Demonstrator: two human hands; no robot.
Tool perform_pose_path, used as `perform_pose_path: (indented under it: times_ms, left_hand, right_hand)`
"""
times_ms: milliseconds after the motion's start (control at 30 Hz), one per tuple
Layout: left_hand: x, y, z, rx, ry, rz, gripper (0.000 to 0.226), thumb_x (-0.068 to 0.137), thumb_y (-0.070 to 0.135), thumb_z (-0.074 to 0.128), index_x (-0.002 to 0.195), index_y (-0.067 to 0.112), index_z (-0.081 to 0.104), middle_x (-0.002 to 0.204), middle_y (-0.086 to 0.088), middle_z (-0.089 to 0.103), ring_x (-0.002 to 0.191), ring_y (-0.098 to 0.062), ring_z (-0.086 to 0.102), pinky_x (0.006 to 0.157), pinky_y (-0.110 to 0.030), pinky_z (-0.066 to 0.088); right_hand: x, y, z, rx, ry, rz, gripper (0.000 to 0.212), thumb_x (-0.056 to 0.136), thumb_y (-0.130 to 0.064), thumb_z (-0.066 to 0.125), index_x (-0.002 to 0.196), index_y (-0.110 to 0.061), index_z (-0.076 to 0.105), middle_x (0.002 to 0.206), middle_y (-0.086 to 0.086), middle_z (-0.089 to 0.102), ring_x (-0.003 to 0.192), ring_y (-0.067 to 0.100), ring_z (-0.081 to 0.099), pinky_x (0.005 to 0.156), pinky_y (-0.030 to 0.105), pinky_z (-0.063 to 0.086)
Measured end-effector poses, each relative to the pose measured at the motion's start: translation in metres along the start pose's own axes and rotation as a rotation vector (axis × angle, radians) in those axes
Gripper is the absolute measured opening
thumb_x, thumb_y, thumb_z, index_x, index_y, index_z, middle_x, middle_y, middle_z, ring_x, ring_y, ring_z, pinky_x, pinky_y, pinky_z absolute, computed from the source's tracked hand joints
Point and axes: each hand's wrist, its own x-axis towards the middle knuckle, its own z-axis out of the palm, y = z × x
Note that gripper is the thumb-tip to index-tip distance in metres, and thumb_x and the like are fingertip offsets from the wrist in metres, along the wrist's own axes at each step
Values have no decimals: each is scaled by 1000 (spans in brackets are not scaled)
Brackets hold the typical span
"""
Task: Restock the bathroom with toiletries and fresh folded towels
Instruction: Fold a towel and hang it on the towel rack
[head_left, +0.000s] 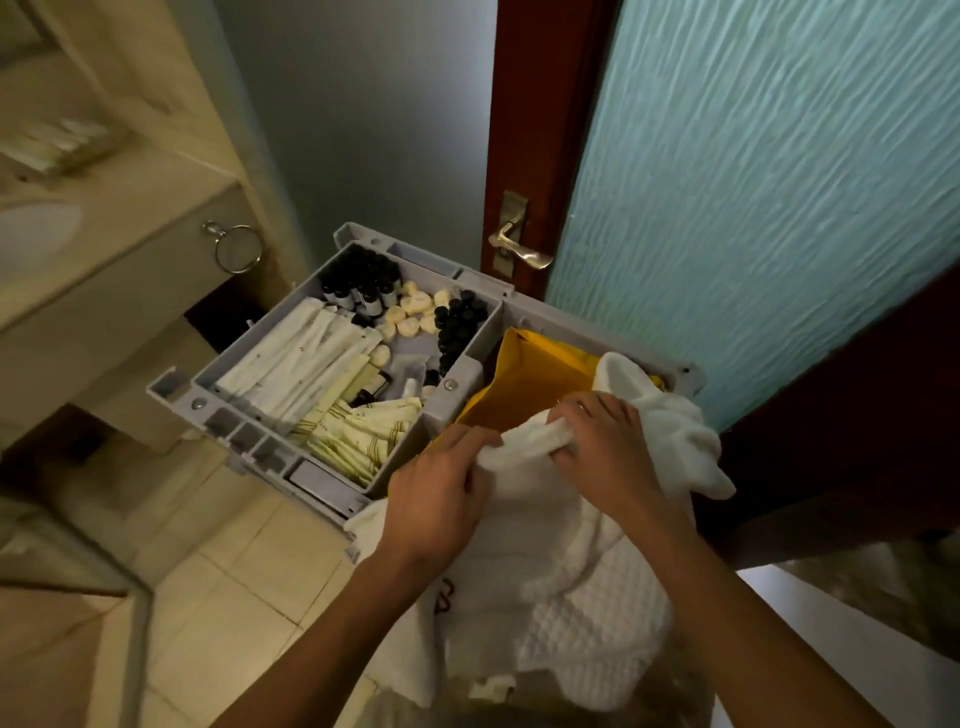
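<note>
Head view looks down on my two forearms, which reach forward side by side over a cleaning cart. My left hand (436, 499) is turned palm down, and its curled fingers pinch one end of a white towel (530, 439). My right hand (608, 452) is just beside it, knuckles up, with the fingers closed around the same twisted band of cloth. Both hands hold it firmly and neither one is loose.

The towel is not folded. It is bunched between my hands, one crumpled part lies beyond my right hand, and a wide part with waffle texture hangs down under my wrists. It is over the yellow bag (524, 374), to the right of the grey tray (470, 366). Inside the tray are small dark bottles (363, 280), round pale soaps (410, 312) and long white sachets (301, 353), each kind in its own group.
</note>
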Motion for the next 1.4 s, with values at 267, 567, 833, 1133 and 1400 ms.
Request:
perform_pose_path:
  times_ms: [267,567,833,1133,1400]
  left_hand:
    - [-7,22,0,55,119,-183,22,85,16,56,101,31,53,104,10,58,81,-11,53,60,-26,36]
    - [-10,43,0,154,237,-320,12,83,15,55,89,25,49,97,5,57,74,-17,51,57,-32,39]
    - [-16,55,-23,165,514,-434,16,86,10,54,91,22,46,76,3,58,64,-17,52,57,-33,37]
    - [-55,51,-71,212,675,-648,18,91,13,56,93,23,42,72,14,51,55,1,43,45,-15,31]
    - [-116,18,-94,156,765,-773,21,83,6,60,90,22,48,82,5,56,76,-15,52,57,-26,36]
  right_hand:
    - [20,14,-21,142,13,-190,33,79,-10,70,105,-27,61,102,-6,67,101,22,59,93,39,40]
    - [26,20,-44,300,30,-343,42,79,3,66,113,-21,63,111,1,66,107,28,58,82,39,47]
    - [30,-1,-53,380,77,-475,43,78,1,70,114,-21,64,110,-2,65,103,20,58,77,27,44]
    - [32,-34,-31,410,-54,-551,22,95,-19,59,117,-23,62,112,-6,63,100,14,58,68,16,42]
    - [22,-115,-27,552,-97,-669,21,98,-23,54,118,-19,61,114,-3,60,106,12,53,84,26,45]
